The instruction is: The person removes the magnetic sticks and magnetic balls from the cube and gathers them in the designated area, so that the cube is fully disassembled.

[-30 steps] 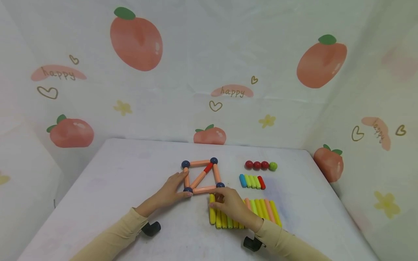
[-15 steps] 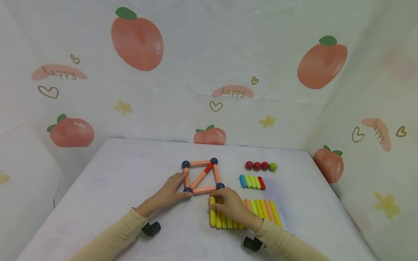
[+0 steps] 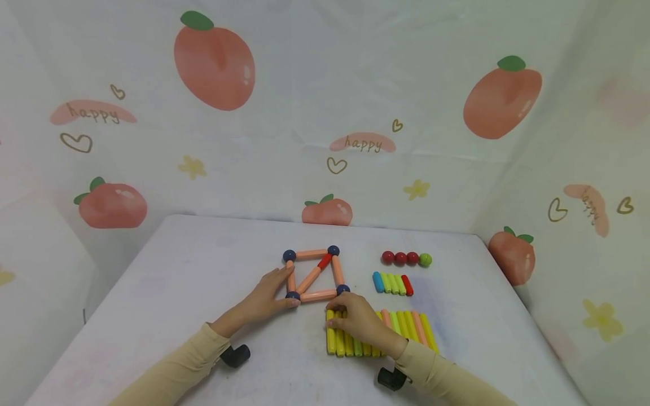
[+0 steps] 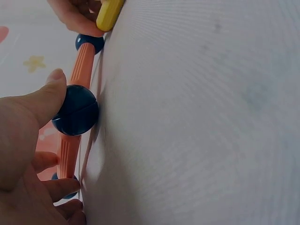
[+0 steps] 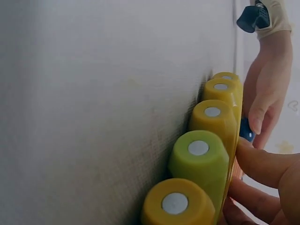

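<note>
A flat four-sided frame of orange magnetic sticks has navy balls at its corners and an orange-and-red diagonal. My left hand holds its near left corner, thumb against the navy ball and a fingertip at the left stick. Below the frame lies a row of long magnetic sticks, mostly yellow. My right hand pinches the leftmost yellow magnetic stick, its fingers bent at the far end. That hand covers part of the row. The right wrist view shows yellow and green stick ends with round metal tips.
Behind the row lie short sticks, blue, light green and red. Farther back sit several red balls and one green ball. A printed cloth hangs behind the white table.
The leftmost yellow stick has slid slightly toward me under my right hand, its near end now about level with the row. My left hand and the frame have stayed in place.
</note>
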Tool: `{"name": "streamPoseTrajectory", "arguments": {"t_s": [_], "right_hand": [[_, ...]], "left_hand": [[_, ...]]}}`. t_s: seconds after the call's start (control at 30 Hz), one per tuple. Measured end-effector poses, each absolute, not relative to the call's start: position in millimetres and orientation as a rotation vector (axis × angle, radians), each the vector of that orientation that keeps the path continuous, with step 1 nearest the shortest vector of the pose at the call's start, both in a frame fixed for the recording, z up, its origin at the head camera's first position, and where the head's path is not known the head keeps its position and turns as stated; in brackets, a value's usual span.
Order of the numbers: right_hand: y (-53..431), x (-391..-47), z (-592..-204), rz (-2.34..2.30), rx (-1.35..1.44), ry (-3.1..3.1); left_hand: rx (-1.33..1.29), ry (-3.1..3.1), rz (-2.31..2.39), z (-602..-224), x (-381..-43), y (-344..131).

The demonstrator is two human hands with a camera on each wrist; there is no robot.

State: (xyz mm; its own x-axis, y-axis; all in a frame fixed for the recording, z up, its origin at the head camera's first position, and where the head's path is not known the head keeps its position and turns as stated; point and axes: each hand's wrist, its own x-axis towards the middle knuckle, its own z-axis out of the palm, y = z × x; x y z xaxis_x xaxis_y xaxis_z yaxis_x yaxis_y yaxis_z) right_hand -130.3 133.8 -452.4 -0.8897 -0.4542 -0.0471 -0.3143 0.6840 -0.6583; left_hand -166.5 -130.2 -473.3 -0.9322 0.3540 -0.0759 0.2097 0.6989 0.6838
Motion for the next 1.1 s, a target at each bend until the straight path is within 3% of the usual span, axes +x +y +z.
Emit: {"name": "streamPoseTrajectory", "arguments": {"t_s": [0.27, 0.57, 1.1], "right_hand": [[139.7, -133.9, -444.9, -1.035, -0.524, 2.768], [144.6, -165.4, -436.1, -0.956, -0.260, 2.860], [132.0, -187.8, -436.4, -0.800, -0.363, 2.823]], "left_hand": [[0.453, 2.703, 1.048, -475.1, -168.6, -128.1], [0.484, 2.697, 1.016, -472.8, -174.3, -131.8], [0.571, 2.639, 1.023, -474.2, -194.1, -139.0]]}}
